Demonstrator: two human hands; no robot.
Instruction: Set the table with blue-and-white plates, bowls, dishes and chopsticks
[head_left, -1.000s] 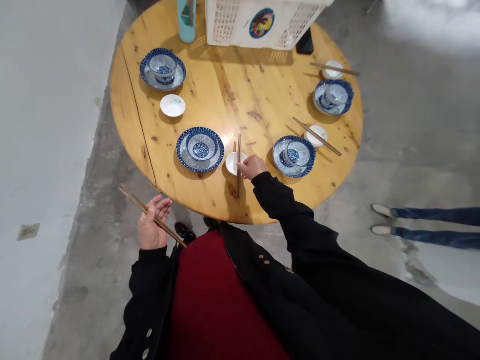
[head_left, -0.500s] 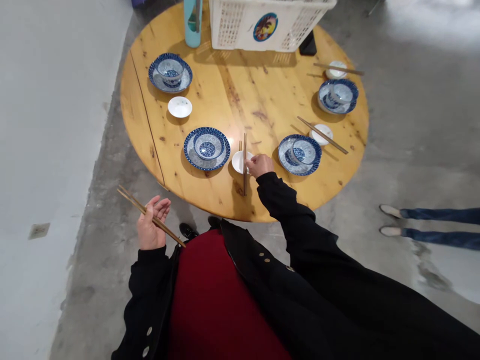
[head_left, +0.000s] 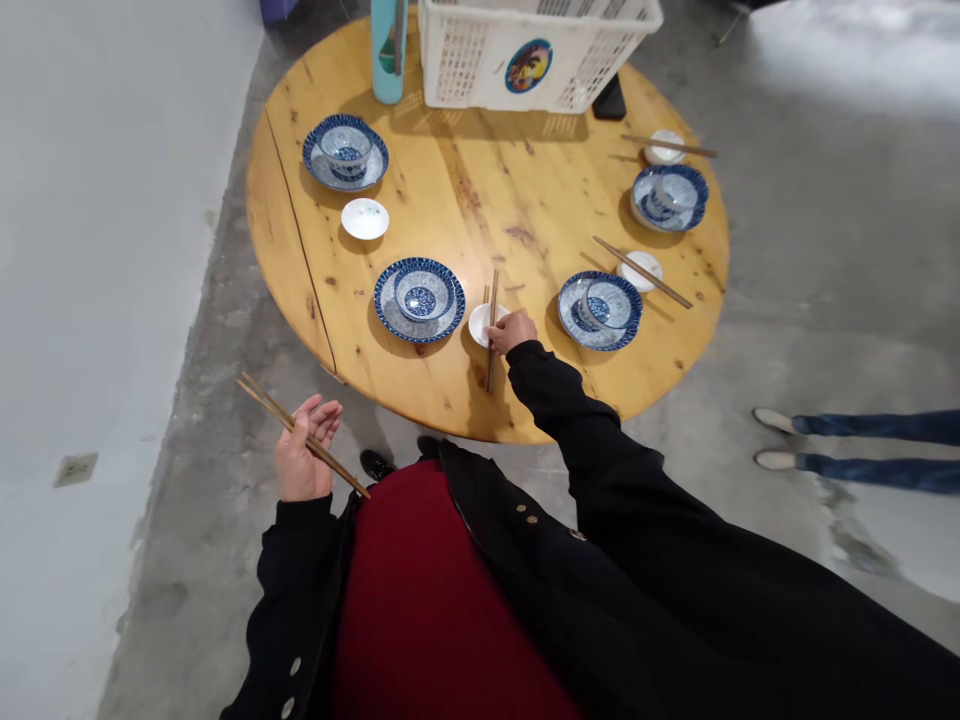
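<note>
My right hand rests closed on a pair of wooden chopsticks that lie across a small white dish near the front edge of the round wooden table. My left hand hangs off the table to the left and holds a second pair of chopsticks, slanting from upper left to lower right. A blue patterned plate with a bowl in it stands just left of the white dish.
Three more blue plate-and-bowl settings ring the table, two with chopsticks on white dishes. A bare white dish, a white crate and a teal bottle also stand there. Another person's legs are at right.
The view has shifted slightly. My right hand has drawn in a little over the chopsticks on the white dish. My left hand keeps its chopsticks as before.
</note>
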